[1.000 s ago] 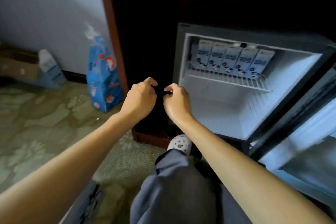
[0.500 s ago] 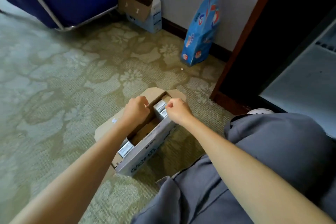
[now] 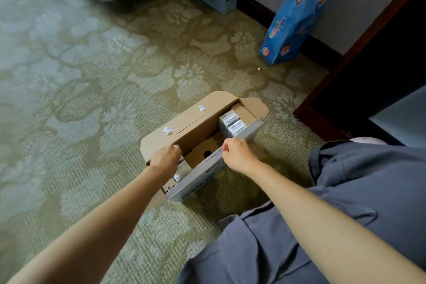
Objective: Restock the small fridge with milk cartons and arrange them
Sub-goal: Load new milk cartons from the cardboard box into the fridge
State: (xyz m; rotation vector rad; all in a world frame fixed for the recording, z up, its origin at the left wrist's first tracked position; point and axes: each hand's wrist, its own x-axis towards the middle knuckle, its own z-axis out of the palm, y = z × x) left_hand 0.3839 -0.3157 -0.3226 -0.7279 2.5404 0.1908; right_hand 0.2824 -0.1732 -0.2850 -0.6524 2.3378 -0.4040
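Restocking in progress: left hand point(image 3: 166, 157) curls into the cardboard box point(image 3: 198, 120), its grasp hidden; right hand point(image 3: 237, 153) pinches the front wall. Milk cartons point(image 3: 232, 123) sit at the far end; holding that wall back should ease a straight lift.

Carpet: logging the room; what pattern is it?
The carpet shows pale flowers on olive green; head view shows it best.

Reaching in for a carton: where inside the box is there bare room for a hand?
The middle floor of the cardboard box is bare, between the far-end milk cartons and the near-end cartons under the left hand. Both ends are crowded.
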